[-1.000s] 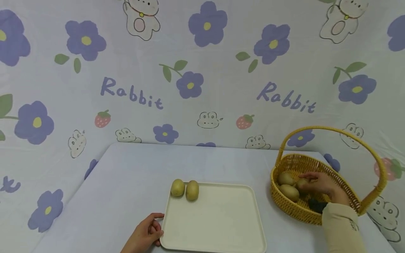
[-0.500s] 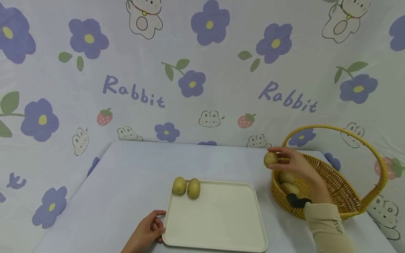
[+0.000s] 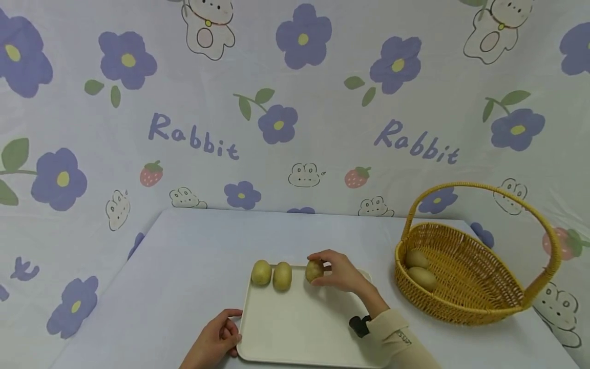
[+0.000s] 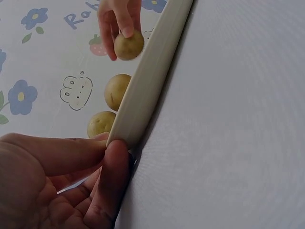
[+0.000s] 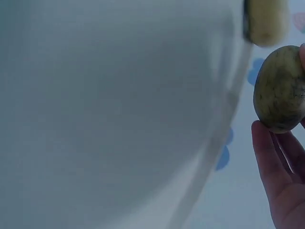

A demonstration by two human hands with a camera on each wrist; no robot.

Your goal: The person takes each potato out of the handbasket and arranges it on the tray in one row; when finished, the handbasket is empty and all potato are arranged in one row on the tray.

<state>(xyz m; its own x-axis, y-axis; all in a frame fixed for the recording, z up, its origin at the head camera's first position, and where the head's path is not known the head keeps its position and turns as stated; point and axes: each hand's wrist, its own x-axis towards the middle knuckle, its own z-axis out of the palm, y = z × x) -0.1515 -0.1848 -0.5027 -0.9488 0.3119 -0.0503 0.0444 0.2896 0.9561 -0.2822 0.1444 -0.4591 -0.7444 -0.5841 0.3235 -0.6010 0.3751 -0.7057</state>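
Observation:
In the head view my right hand (image 3: 343, 274) pinches a potato (image 3: 314, 271) between thumb and fingers over the far edge of the cream tray (image 3: 304, 323). Dark marks show on that potato (image 5: 281, 90) in the right wrist view. Two more potatoes, one at the far left corner (image 3: 261, 272) and one beside it (image 3: 282, 275), lie on the tray. My left hand (image 3: 214, 335) is at the tray's left side. The left wrist view shows its thumb and finger pinching the tray rim (image 4: 143, 90).
A yellow wicker basket (image 3: 465, 315) with a tall arched handle stands right of the tray. Two potatoes (image 3: 421, 278) lie in its left part. A white cloth covers the table (image 3: 221, 241), and a patterned curtain (image 3: 322, 113) hangs behind it.
My right hand has taken a potato out of the basket and carried it left to the tray's far edge. My left hand stays at the tray's left side.

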